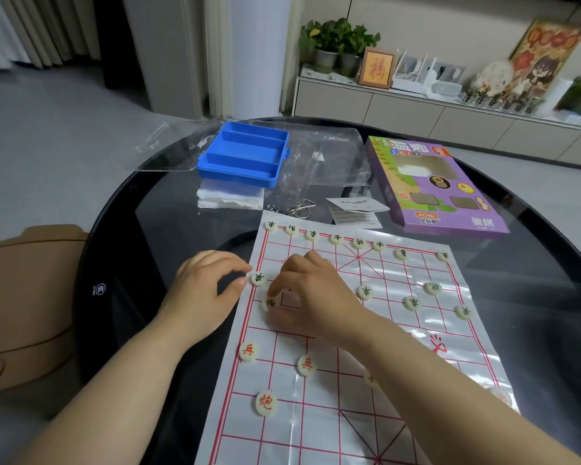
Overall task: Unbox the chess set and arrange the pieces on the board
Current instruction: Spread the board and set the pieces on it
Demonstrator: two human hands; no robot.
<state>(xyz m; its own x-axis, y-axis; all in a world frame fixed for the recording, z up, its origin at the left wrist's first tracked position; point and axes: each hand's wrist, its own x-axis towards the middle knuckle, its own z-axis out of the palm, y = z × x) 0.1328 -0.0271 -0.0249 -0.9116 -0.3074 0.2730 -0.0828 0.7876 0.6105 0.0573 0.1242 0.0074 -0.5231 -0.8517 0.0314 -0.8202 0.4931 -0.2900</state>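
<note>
A glossy paper chess board (349, 330) with red grid lines lies on the dark glass table. Cream round pieces with black characters line its far edge, such as the corner piece (271, 225). Red-character pieces sit nearer me, among them a soldier (248, 351) and a cannon (266, 402). My left hand (205, 290) pinches a black-character piece (258, 279) at the board's left edge. My right hand (309, 293) reaches across and pinches another piece (269, 303) just below it, partly hiding it.
An empty blue plastic tray (244, 157) sits at the back on white foam, beside clear plastic packaging (326, 156). The purple chess box (433, 189) lies at the back right, with a paper leaflet (356, 209) and metal ring puzzles (292, 208) in front. A tan chair (24, 307) stands at left.
</note>
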